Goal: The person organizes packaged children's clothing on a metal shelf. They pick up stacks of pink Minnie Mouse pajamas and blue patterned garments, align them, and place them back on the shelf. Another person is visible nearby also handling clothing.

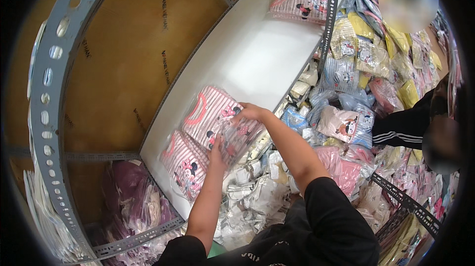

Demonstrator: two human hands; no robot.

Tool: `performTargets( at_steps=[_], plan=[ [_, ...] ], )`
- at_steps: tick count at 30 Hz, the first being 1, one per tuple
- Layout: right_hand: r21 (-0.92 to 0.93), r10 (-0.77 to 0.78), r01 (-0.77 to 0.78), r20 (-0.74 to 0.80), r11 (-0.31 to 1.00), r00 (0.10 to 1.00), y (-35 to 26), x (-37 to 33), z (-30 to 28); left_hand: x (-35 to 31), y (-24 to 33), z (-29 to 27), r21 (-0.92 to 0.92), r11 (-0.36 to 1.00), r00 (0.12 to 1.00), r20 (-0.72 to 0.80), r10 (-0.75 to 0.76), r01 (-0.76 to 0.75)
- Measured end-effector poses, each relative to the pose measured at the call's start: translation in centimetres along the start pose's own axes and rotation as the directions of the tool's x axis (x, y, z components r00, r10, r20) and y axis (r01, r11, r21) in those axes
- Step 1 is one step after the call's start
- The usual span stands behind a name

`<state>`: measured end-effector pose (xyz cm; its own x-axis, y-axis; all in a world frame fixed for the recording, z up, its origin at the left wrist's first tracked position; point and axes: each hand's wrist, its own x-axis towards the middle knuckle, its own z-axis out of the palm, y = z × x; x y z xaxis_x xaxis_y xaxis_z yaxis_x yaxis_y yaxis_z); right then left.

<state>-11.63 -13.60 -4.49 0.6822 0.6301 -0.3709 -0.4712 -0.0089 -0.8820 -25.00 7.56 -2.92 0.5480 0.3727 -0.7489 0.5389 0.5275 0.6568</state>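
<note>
I am holding a flat pink-striped garment pack [217,120], sealed in clear plastic, with both hands over the near end of the white shelf [247,53]. My right hand [250,112] is curled over the pack's far top corner, fingers closed on the edge, and my left hand [216,148] is pinching its near lower edge, so the pack is spanning the gap between my two grips. Just below my left hand a second striped pack [185,167] is lying on the shelf, and the one I am holding is resting partly over it.

I judge the pack light and soft: folded cloth with no stiff board that I can see, so it is likely to sag in the middle if I take it by one corner only. The plastic sleeve is glossy and catching the light, so I expect it to slide against my fingers and against the pack under it. Holding two opposite edges, as I am doing, seems the safest hold; pressing the cloth through the film should grip better than pinching loose plastic alone.

Beyond my right hand, at the shelf's far end, a third striped pack [299,3] is lying. To the right of my grip, a heap of bagged clothes [346,112] is covering the floor.
</note>
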Motion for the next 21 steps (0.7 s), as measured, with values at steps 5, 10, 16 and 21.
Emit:
performTargets(
  at_steps=[5,10,16,21],
  plan=[
    [-0.021,-0.025,0.021,-0.206,1.000,0.978,-1.2,-0.5,0.3,2.7,1.0,0.0,0.148,0.989,0.999,0.048,0.019,-0.026],
    [-0.115,-0.002,-0.035,-0.302,0.993,0.953,-1.5,0.0,1.1,4.9,1.8,-1.3,0.177,0.984,0.986,0.170,-0.001,-0.030],
    [-0.109,0.180,-0.214,-0.260,0.971,0.949,-2.0,0.6,2.2,0.5,2.6,-1.7,0.101,0.946,0.949,0.104,0.298,-0.308],
    [0.015,0.195,-0.201,-0.330,0.979,0.924,0.9,1.9,-1.5,-9.9,3.8,-8.3,0.219,0.479,0.526,0.284,0.802,-0.850]
  ],
)
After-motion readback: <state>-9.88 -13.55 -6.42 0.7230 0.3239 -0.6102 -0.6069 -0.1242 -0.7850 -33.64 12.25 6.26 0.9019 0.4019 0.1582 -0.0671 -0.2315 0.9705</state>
